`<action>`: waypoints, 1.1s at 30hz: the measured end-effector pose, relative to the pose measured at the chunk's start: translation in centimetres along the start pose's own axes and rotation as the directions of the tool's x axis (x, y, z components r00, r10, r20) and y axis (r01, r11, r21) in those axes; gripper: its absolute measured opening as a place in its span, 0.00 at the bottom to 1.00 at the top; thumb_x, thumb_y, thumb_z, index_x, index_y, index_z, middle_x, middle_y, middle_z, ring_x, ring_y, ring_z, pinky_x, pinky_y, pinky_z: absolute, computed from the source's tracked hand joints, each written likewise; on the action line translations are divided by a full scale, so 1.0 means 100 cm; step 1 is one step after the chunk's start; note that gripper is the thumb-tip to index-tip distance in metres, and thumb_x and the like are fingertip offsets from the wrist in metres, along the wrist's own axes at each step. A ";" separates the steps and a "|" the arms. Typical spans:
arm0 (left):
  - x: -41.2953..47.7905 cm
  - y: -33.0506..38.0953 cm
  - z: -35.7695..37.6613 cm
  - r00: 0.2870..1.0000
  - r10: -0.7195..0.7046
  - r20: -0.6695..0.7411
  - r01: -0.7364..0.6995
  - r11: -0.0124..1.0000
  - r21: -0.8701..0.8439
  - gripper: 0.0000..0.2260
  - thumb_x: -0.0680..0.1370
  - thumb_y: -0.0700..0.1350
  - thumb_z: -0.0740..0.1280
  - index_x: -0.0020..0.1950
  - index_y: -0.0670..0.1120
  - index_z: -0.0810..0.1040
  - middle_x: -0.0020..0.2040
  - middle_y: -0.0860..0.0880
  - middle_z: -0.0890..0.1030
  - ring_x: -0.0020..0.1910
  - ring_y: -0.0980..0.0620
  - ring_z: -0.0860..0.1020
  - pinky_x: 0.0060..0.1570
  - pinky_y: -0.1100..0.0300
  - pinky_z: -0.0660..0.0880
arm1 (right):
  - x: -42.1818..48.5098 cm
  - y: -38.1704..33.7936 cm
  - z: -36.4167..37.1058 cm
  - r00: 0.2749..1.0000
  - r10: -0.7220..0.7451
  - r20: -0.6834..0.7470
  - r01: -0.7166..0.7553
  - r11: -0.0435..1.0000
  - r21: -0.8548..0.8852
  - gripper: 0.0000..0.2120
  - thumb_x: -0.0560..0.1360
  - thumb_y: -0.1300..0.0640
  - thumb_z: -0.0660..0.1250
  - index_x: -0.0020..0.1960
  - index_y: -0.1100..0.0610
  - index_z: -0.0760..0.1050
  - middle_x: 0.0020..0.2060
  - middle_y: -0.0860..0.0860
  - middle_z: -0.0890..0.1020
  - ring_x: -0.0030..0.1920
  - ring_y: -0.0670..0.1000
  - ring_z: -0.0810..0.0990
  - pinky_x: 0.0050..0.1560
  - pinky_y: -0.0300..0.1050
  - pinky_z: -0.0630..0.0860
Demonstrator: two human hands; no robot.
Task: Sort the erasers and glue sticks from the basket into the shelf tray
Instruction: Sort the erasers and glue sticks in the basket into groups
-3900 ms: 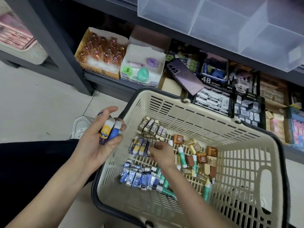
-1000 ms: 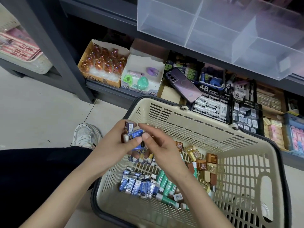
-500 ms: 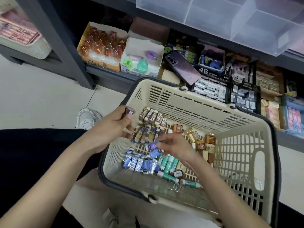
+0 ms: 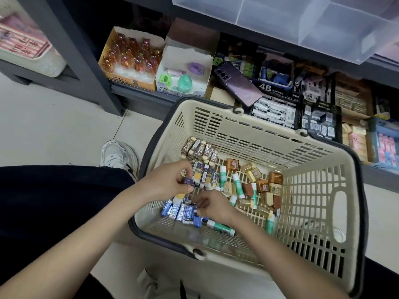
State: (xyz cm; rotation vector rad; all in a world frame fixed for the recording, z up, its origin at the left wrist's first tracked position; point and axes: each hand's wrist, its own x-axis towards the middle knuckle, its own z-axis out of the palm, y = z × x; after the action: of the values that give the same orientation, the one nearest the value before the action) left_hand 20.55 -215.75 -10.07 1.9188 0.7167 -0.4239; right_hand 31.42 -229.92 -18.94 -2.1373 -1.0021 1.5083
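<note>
Head view: near the left wall of the basket (image 4: 237,119), the left hand (image 4: 170,184) has its fingers clamped on a purple eraser (image 4: 188,181). The right hand (image 4: 212,207) curls its fingers onto the blue erasers (image 4: 180,212); whether it grips one, I cannot tell. Glue sticks (image 4: 236,182) lie in the basket. The shelf tray (image 4: 280,16) looks empty, so nearly all the sorting is left.

Bare forearms (image 4: 86,244); black trousers (image 4: 54,190); white trainer (image 4: 118,157) with dark marking

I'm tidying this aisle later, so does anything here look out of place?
Yes: a purple phone lies tilted across the stationery boxes on the bottom shelf, just behind the basket. It looks like nothing else stocked there.
</note>
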 end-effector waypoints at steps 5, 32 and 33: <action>0.024 -0.005 0.024 0.975 -0.169 0.145 0.131 0.962 0.240 0.09 0.73 0.42 0.73 0.46 0.46 0.74 0.44 0.51 0.75 0.39 0.47 0.82 0.32 0.65 0.72 | -0.005 0.007 -0.003 0.987 0.149 -0.051 -0.130 0.952 0.277 0.13 0.69 0.75 0.68 0.51 0.65 0.79 0.36 0.50 0.78 0.35 0.48 0.77 0.37 0.42 0.78; 0.058 -0.035 0.049 0.939 -0.258 0.228 0.035 0.731 0.682 0.15 0.77 0.36 0.64 0.64 0.42 0.74 0.61 0.44 0.77 0.58 0.48 0.75 0.57 0.58 0.73 | 0.010 0.054 0.002 0.929 0.343 -0.135 -0.272 0.885 0.378 0.13 0.69 0.72 0.71 0.53 0.64 0.80 0.52 0.59 0.82 0.52 0.56 0.81 0.55 0.50 0.79; 0.058 -0.033 0.048 0.942 -0.240 0.234 0.021 0.738 0.674 0.16 0.78 0.37 0.64 0.65 0.43 0.73 0.62 0.45 0.76 0.59 0.47 0.75 0.57 0.58 0.72 | 0.007 0.055 -0.002 0.938 0.329 -0.111 -0.260 0.878 0.403 0.13 0.70 0.72 0.70 0.54 0.65 0.79 0.51 0.60 0.82 0.50 0.55 0.82 0.53 0.49 0.80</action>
State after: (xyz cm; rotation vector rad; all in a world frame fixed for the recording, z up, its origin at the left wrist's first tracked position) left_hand 22.93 -217.31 -17.83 2.3862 0.5257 -1.1796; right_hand 33.69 -233.24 -22.77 -2.1492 -0.2899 1.4628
